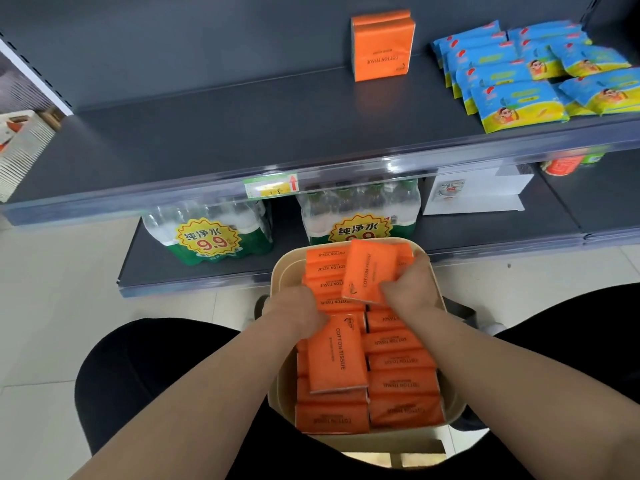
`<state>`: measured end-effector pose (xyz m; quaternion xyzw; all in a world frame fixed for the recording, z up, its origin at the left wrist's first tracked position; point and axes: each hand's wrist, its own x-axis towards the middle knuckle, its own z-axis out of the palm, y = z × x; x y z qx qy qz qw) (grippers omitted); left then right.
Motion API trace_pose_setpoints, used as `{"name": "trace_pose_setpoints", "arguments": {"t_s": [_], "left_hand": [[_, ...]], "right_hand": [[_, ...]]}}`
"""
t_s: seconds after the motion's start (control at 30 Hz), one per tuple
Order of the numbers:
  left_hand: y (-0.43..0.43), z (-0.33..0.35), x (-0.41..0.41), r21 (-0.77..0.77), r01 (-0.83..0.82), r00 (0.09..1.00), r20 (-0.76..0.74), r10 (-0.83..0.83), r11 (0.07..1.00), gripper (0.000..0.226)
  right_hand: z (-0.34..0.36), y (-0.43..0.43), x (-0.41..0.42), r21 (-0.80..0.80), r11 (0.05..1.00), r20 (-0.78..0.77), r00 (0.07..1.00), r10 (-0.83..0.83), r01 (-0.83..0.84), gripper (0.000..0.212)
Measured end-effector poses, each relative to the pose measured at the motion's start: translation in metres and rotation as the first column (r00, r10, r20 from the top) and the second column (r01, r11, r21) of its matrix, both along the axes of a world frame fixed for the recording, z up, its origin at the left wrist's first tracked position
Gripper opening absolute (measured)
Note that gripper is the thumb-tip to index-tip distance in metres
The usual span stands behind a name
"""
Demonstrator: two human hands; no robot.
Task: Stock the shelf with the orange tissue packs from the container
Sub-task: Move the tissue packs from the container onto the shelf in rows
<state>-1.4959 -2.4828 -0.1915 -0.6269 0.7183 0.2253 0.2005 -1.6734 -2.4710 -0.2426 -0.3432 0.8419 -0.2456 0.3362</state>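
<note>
A beige container (277, 282) sits between my knees, filled with several orange tissue packs (401, 386) standing on edge. My right hand (408, 285) grips one orange pack (369, 271), tilted and lifted above the far rows. My left hand (294, 310) holds the top end of another orange pack (337, 355), which lies flat over the left row. On the dark grey shelf (225, 133) above, orange packs (381, 46) stand upright against the back panel.
Blue and yellow wipe packs (519, 74) fill the right part of the same shelf. Below it, two shrink-wrapped bottle bundles (207, 233) and a white card (474, 192) sit on the lower shelf. A price strip (273, 187) runs along the shelf edge. Pale floor tiles lie to the left.
</note>
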Motion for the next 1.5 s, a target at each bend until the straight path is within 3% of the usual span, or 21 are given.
{"name": "trace_pose_setpoints", "arguments": {"t_s": [0.1,0.2,0.27,0.33,0.43,0.5,0.57,0.67,0.73,0.87,1.0,1.17,1.27,1.37,1.5], "left_hand": [[0.01,-0.002,0.0,0.189,0.026,0.999,0.03,-0.032,0.982,0.045],[0.018,-0.002,0.0,0.202,-0.005,0.995,0.097,-0.015,0.979,0.065],[0.019,0.003,0.001,0.217,-0.032,0.996,0.091,0.012,0.976,0.063],[0.02,0.013,0.001,0.224,-0.045,0.997,0.066,0.03,0.974,0.056],[0.017,0.022,0.001,0.226,-0.047,0.998,0.043,0.038,0.973,0.054],[0.017,0.021,0.001,0.265,-0.05,0.998,0.045,0.04,0.963,0.059],[0.019,0.01,0.0,0.294,-0.082,0.996,0.052,0.069,0.952,0.071],[0.027,-0.005,-0.01,0.212,-0.062,0.997,0.055,0.051,0.975,0.081],[0.035,-0.009,-0.021,0.115,-0.074,0.997,-0.009,0.076,0.991,0.074],[0.046,-0.009,-0.037,0.064,-0.163,0.922,-0.346,0.175,0.984,0.063],[0.035,0.006,-0.026,-0.147,-0.183,0.792,-0.608,0.057,0.972,0.078],[0.017,0.018,-0.011,-0.284,-0.169,0.781,-0.623,-0.048,0.944,0.086],[0.004,0.029,-0.01,-0.355,-0.224,0.769,-0.636,-0.059,0.908,0.06],[-0.018,0.055,-0.016,-0.398,-0.374,0.684,-0.729,-0.041,0.837,0.044],[-0.062,0.102,-0.034,-0.389,-0.521,0.588,-0.809,-0.011,0.76,0.043]], "right_hand": [[0.003,-0.01,0.007,0.05,0.999,0.05,0.999,0.017,-0.019,0.101],[0.001,-0.016,0.021,0.211,0.973,0.002,0.995,0.101,-0.099,0.11],[-0.002,-0.018,0.028,0.26,0.952,-0.021,0.984,0.174,-0.163,0.104],[-0.008,-0.024,0.029,0.201,0.966,0.039,0.986,0.16,-0.165,0.092],[-0.003,-0.026,0.02,0.038,0.979,0.176,0.966,0.19,-0.2,0.051],[0.01,-0.024,0.008,-0.018,0.953,0.038,0.952,0.303,-0.302,0.041],[0.025,-0.019,-0.007,-0.029,0.913,-0.166,0.902,0.398,-0.408,0.049],[0.038,-0.005,-0.026,0.083,0.857,-0.388,0.776,0.497,-0.508,0.056],[0.039,0.003,-0.034,0.139,0.859,-0.389,0.771,0.504,-0.492,0.054],[0.042,0.015,-0.044,0.101,0.888,-0.362,0.815,0.453,-0.449,0.049],[0.046,0.02,-0.05,0.065,0.877,-0.46,0.765,0.45,-0.477,0.044],[0.058,0.022,-0.052,0.014,0.83,-0.588,0.666,0.458,-0.558,0.043],[0.068,0.022,-0.056,0.016,0.817,-0.633,0.626,0.454,-0.576,0.044],[0.092,0.016,-0.065,-0.036,0.821,-0.653,0.635,0.412,-0.57,0.045],[0.138,-0.007,-0.089,-0.192,0.84,-0.714,0.659,0.235,-0.508,0.047]]}}
